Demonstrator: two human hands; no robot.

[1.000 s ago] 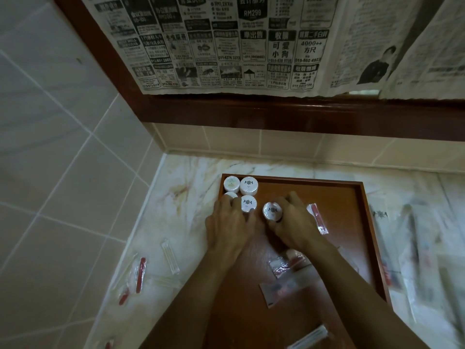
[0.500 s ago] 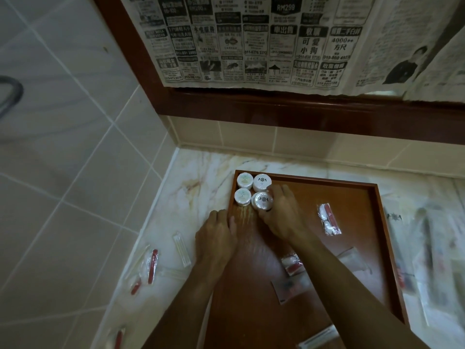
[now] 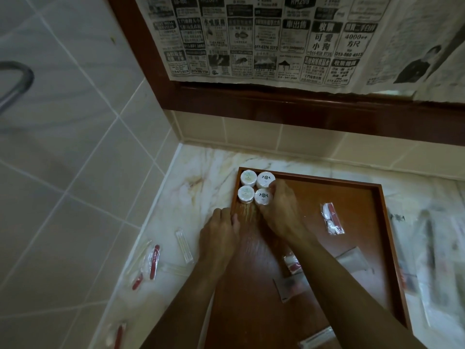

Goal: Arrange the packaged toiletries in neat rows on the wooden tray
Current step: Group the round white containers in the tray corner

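Left hand [image 3: 218, 231] lies knuckles up, fingers loosely curled; right hand [image 3: 281, 210] reaches forward, fingers bent downward.

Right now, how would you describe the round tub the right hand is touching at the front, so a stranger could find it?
Start at the wooden tray on the marble counter and go to its far left corner, where four round white tubs sit in a square. It is the near-right tub, against the right hand, with a dark emblem, unlike the pale-labelled tub beside it.
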